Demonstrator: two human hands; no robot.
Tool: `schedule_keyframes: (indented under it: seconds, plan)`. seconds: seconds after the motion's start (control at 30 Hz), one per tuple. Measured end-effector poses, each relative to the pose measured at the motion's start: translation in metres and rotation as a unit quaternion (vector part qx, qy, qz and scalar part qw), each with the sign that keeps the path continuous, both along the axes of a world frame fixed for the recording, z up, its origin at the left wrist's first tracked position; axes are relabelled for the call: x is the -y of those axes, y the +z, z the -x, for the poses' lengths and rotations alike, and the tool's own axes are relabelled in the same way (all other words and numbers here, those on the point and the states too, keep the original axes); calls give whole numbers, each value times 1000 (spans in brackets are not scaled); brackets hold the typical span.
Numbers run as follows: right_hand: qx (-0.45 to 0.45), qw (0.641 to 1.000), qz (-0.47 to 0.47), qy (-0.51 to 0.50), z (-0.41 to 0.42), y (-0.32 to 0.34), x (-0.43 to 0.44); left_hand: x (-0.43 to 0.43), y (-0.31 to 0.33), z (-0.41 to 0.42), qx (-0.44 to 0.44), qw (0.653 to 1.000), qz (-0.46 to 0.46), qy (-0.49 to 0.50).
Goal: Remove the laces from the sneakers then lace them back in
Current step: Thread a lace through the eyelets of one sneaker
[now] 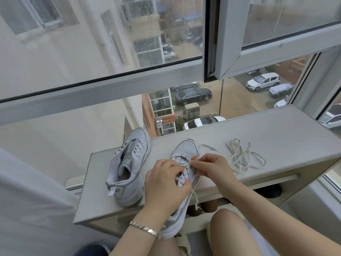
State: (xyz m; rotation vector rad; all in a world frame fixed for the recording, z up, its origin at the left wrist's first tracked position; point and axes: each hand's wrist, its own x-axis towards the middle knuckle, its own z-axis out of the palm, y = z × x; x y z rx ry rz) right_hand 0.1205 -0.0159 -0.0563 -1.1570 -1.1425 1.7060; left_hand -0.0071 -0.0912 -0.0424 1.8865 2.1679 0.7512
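The sneaker in hand [185,151] lies on the worktop [276,130] with its toe toward the window and its heel hanging over the front edge toward the person's lap. Its lace [208,147] is threaded through only some eyelets, with 1 free end trailing beside the toe. The left hand [164,183] grips the shoe's upper, fingers curled over the strands, while the right hand [212,168] pinches a strand between thumb and fingers [198,159] at an eyelet. The other sneaker [129,163] stands just to the left with bare eyelets, and 1 loose lace [239,159] lies well to the right. This looks like unlacing of shoe 2, though relacing cannot be ruled out. Next, the pinched strand needs pulling through while the left hand steadies the shoe.
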Motion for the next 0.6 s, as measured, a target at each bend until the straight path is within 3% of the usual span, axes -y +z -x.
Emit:
schedule_keyframes:
  seconds: [0.17,0.37,0.6]
  plan:
    - [31,999,-6,20,0,0,-5,-2,0,1,-11,1000,14,-14]
    - [217,962,-162,32,3,-4,-9,-3,0,1,0,1000,9,-5]
    - [229,928,-292,24,1,-11,-7,-5,4,2,4,999,45,-7]
